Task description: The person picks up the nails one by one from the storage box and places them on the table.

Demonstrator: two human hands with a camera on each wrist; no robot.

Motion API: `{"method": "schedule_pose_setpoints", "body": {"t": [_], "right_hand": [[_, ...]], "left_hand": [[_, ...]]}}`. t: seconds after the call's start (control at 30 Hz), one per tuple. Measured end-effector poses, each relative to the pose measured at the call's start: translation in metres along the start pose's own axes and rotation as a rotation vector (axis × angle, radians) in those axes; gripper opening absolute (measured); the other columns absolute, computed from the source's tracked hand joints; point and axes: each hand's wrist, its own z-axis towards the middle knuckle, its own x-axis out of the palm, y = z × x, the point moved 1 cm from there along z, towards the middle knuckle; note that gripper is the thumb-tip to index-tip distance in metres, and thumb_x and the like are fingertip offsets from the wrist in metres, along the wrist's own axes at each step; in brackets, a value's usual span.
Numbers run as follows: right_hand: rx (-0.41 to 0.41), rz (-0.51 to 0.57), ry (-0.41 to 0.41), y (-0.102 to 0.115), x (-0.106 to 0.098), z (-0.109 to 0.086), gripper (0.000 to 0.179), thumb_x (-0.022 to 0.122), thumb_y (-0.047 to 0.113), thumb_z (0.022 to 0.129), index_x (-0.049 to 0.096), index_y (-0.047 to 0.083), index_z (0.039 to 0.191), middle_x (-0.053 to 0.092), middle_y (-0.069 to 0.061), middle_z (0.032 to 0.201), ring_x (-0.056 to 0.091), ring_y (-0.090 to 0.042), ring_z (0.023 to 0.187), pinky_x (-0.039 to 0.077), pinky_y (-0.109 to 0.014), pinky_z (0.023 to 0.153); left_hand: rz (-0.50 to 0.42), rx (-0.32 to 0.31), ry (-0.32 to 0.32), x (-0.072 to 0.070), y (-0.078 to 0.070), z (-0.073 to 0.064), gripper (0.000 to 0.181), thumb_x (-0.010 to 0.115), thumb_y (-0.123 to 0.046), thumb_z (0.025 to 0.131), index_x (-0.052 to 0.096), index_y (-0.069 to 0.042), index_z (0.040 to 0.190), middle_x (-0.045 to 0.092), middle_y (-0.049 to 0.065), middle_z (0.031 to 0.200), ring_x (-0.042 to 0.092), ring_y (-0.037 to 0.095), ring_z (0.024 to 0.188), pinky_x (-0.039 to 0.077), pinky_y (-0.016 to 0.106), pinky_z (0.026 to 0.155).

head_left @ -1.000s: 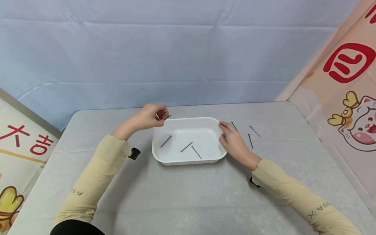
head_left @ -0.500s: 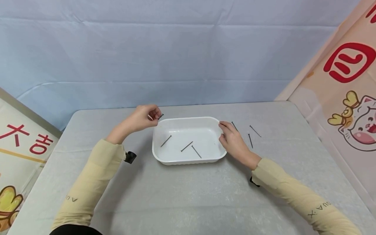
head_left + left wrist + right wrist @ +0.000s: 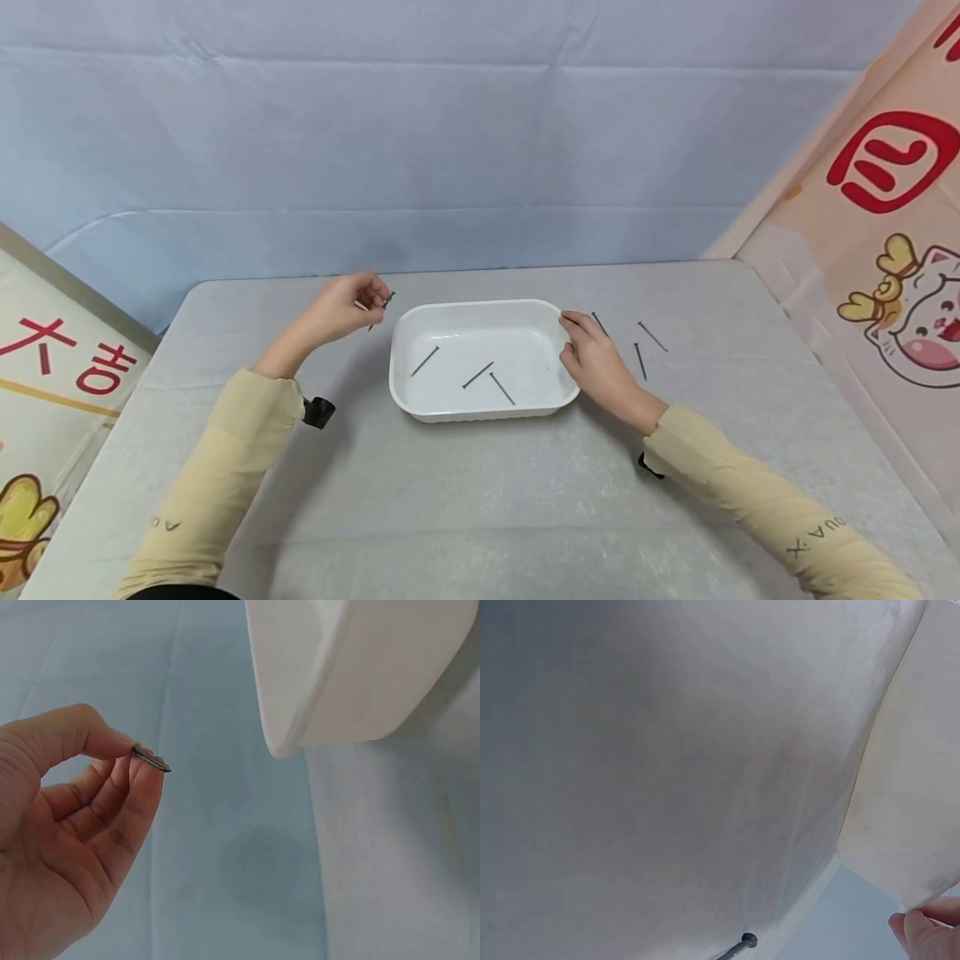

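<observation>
My left hand point(image 3: 347, 308) pinches a dark metal nail point(image 3: 152, 759) between thumb and fingers, off the left back corner of a white tray point(image 3: 480, 414). The nail slants, and the fingers cover its middle. My right hand point(image 3: 600, 365) holds the tray's right rim, thumb to the inner side and fingers by the back corner. On the tray's floor lie three nails: one nail point(image 3: 425, 361) at the left, another nail point(image 3: 477, 375) near the middle and a third nail point(image 3: 502, 388) beside it. In the right wrist view, fingertips point(image 3: 915, 926) show at the tray's edge.
Right of the tray, a nail point(image 3: 652, 336) and another nail point(image 3: 640, 361) lie on the grey-covered table point(image 3: 480, 500). A third nail point(image 3: 599, 323) lies close by my right hand. A pale blue cloth point(image 3: 450, 150) hangs behind; printed panels point(image 3: 892, 250) flank the table.
My left hand has moved left with the nail, from over the tray's left back corner to beyond its left side. The right hand and the tray have stayed put.
</observation>
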Motion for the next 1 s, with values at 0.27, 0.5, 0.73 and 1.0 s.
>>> {"method": "schedule_pose_setpoints", "body": {"t": [0.27,0.5,0.73,1.0], "right_hand": [[0.003,0.004,0.006,0.000,0.000,-0.001,0.039,0.049,-0.004,0.083,0.049,-0.014,0.121,0.046,-0.023,0.126,0.052,-0.031,0.108,0.051,-0.033,0.076],[-0.003,0.008,0.002,-0.001,0.001,-0.002,0.039,0.049,-0.005,0.083,0.049,-0.014,0.121,0.046,-0.023,0.126,0.052,-0.031,0.108,0.051,-0.033,0.076],[0.004,0.011,0.006,-0.001,0.001,-0.002,0.039,0.049,-0.005,0.083,0.049,-0.014,0.121,0.046,-0.022,0.126,0.052,-0.031,0.108,0.051,-0.033,0.075],[0.002,0.009,0.005,-0.001,0.000,-0.002,0.039,0.049,-0.004,0.084,0.049,-0.015,0.121,0.046,-0.023,0.126,0.051,-0.033,0.110,0.051,-0.034,0.078]], "left_hand": [[-0.002,-0.067,-0.046,-0.001,0.008,-0.006,0.021,0.056,0.000,0.080,0.057,0.006,0.100,0.058,0.014,0.088,0.054,0.024,0.081,0.045,0.031,0.068],[-0.008,-0.127,-0.070,-0.001,0.014,-0.009,0.020,0.056,-0.001,0.081,0.057,0.006,0.100,0.057,0.014,0.088,0.054,0.024,0.081,0.045,0.029,0.068],[-0.065,-0.231,-0.084,0.001,0.026,-0.010,0.023,0.054,-0.006,0.083,0.056,0.005,0.103,0.056,0.011,0.088,0.055,0.020,0.078,0.048,0.029,0.068],[-0.130,-0.335,-0.100,0.003,0.036,-0.010,0.028,0.052,-0.008,0.083,0.055,0.006,0.107,0.055,0.011,0.090,0.059,0.010,0.068,0.051,0.040,0.078]]}}
